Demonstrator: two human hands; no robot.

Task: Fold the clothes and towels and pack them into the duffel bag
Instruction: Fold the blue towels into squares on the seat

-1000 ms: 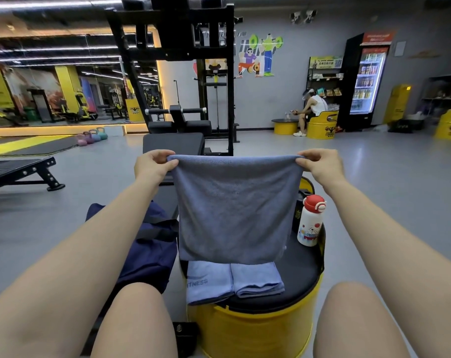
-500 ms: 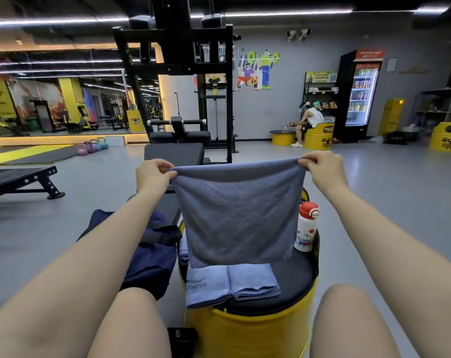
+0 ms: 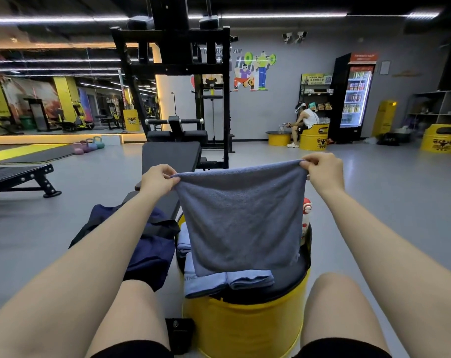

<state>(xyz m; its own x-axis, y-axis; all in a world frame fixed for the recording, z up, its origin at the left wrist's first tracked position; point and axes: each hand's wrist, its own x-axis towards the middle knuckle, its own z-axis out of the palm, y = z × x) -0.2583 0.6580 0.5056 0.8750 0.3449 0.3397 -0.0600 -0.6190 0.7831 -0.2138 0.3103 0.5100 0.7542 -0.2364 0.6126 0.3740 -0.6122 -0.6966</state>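
- The navy duffel bag slumps at nine o'clock of the yellow drum stool, close by for packing.
- The left hand pinches one top corner of the grey towel.
- The right hand pinches the other, so the cloth hangs flat for folding.
- Beneath it lie folded towels.
- Since a second ago the towel sits lower, hiding more of the bottle.

A single wide camera on the seated person's head looks forward and slightly down, close over the yellow drum stool between the knees, toward the far gym wall.
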